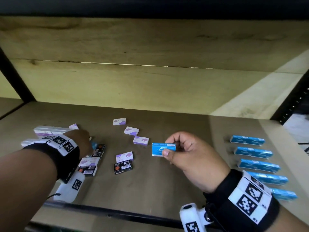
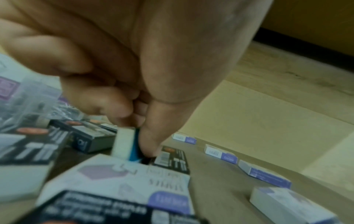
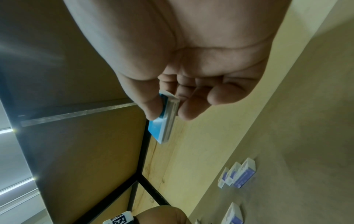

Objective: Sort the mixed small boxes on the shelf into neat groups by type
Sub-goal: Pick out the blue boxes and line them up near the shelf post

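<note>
Right hand [image 1: 187, 153] pinching a blue staple box [image 1: 163, 149] clear of the shelf [image 1: 184, 181]; left hand [image 2: 122, 84] gripping another blue box [image 2: 134, 147] among mixed black and purple boxes [image 1: 93, 163]. Farther right, five blue boxes in a column [image 1: 258, 164].

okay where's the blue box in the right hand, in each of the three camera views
Head: blue box at centre, pinched by the right hand above the shelf.
Left wrist: not in it; a different blue box is there.
Right wrist: at centre, edge-on, between thumb and fingers.
Shared landmark: the loose purple-and-white boxes on the shelf.
</note>
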